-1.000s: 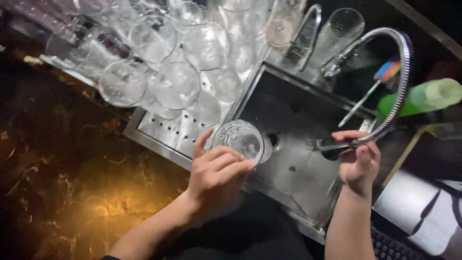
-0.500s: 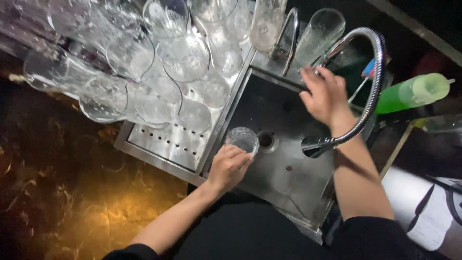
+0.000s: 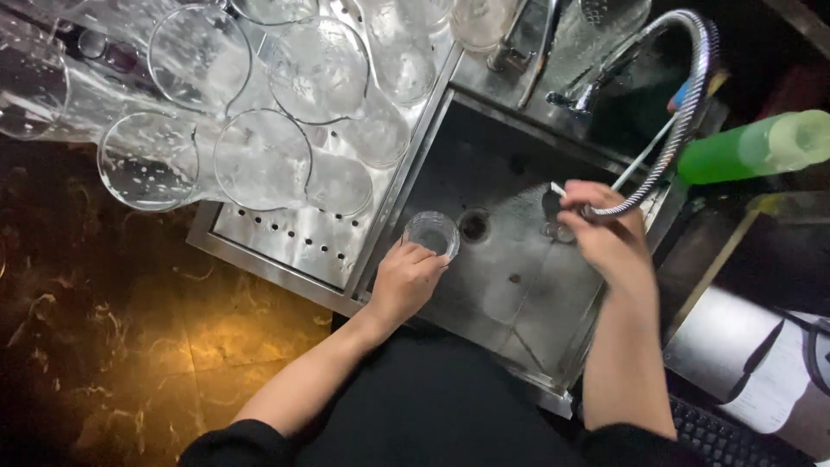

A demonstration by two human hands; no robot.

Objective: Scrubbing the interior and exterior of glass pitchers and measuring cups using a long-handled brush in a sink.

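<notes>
— What's the setting?
— A steel bar sink [image 3: 510,285] sunk in a dark marbled counter [image 3: 95,346], with upturned glasses [image 3: 259,160] crowding the perforated drainer [image 3: 294,242] beside it.
— And the hands?
— The left hand [image 3: 405,281] grasps a small clear glass [image 3: 431,233], upright in the basin just beside the drain hole [image 3: 474,226]. The right hand [image 3: 605,238] is clenched round the end of the coiled spray hose [image 3: 683,121], over the basin.
— Anything behind?
— A green squeeze bottle [image 3: 752,147] lies by the tap.

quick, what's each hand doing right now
Left hand: closed around a small clear glass down in the sink.
Right hand: closed on the end of the flexible faucet hose.
</notes>
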